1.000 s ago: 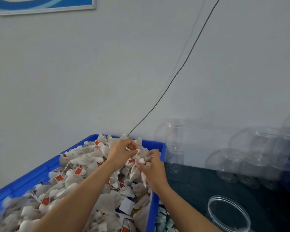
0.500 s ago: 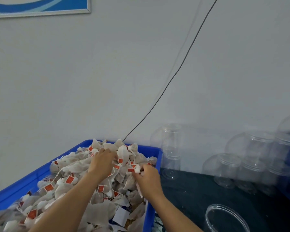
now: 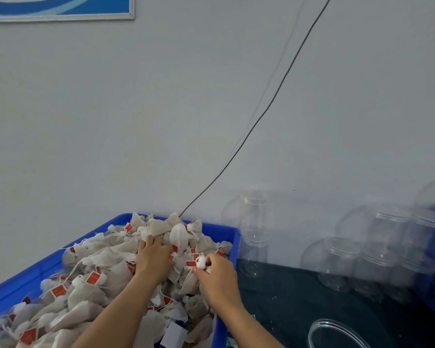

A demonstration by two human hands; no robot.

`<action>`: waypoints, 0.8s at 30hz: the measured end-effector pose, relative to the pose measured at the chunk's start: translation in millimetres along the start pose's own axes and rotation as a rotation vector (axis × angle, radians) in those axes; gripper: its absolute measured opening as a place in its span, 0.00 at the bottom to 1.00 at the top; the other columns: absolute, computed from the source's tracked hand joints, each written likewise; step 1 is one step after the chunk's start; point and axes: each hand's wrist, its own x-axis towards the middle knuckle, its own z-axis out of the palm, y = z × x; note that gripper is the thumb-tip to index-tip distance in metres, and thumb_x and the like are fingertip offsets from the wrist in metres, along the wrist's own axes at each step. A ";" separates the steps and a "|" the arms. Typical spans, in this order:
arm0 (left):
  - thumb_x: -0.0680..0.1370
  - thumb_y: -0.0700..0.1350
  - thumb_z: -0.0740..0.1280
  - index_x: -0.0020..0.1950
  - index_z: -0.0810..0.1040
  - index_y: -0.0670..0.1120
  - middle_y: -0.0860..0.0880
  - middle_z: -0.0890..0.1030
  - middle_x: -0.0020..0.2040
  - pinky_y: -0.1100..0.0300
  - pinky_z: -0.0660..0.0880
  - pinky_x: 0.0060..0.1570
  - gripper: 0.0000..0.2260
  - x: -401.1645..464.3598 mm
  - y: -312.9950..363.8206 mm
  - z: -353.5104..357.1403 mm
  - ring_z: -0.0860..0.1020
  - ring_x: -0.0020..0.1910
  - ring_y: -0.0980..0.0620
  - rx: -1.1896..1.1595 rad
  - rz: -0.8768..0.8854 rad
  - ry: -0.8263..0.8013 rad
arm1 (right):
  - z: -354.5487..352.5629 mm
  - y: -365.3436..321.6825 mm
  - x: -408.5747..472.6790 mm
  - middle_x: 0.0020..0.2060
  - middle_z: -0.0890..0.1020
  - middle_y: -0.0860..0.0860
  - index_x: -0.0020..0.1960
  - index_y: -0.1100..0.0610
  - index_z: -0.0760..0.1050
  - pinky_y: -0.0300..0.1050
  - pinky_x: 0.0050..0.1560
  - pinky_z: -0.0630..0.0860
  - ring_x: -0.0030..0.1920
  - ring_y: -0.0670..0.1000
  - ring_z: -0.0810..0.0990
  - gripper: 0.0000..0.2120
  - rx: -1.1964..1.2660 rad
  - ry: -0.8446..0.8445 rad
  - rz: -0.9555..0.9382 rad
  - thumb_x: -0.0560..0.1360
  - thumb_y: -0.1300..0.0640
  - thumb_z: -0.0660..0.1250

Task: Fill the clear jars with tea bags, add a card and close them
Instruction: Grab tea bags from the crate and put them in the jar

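**Hands work the tea-bag heap**

Tea bags (image 3: 106, 267) lie heaped every which way in the blue bin (image 3: 226, 231). Since a second ago, the left hand (image 3: 152, 259) has dropped flat onto the heap, fingers spread; the right hand (image 3: 217, 277) pinches bunched bags beside the empty clear jars (image 3: 253, 237).
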 end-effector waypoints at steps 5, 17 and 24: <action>0.80 0.58 0.61 0.63 0.75 0.55 0.53 0.75 0.65 0.56 0.62 0.70 0.14 4.5 12.6 9.4 0.70 0.66 0.53 -0.014 -0.077 0.044 | 2.3 0.5 0.9 0.48 0.78 0.42 0.56 0.51 0.76 0.26 0.41 0.70 0.46 0.40 0.76 0.09 -0.005 0.002 0.036 0.78 0.48 0.65; 0.78 0.54 0.67 0.45 0.78 0.51 0.55 0.81 0.39 0.59 0.74 0.40 0.08 -0.3 7.8 -67.7 0.78 0.38 0.56 -0.994 -0.272 0.301 | -0.8 -4.2 -0.4 0.35 0.76 0.44 0.38 0.48 0.71 0.32 0.35 0.70 0.34 0.41 0.73 0.10 0.121 -0.027 0.086 0.78 0.53 0.66; 0.76 0.52 0.70 0.43 0.81 0.49 0.51 0.83 0.37 0.57 0.74 0.41 0.08 -27.9 14.9 -115.2 0.78 0.36 0.53 -1.101 -0.082 0.180 | -34.5 -29.0 -15.1 0.37 0.80 0.49 0.41 0.55 0.77 0.33 0.39 0.74 0.38 0.45 0.77 0.06 0.566 0.154 0.114 0.74 0.57 0.71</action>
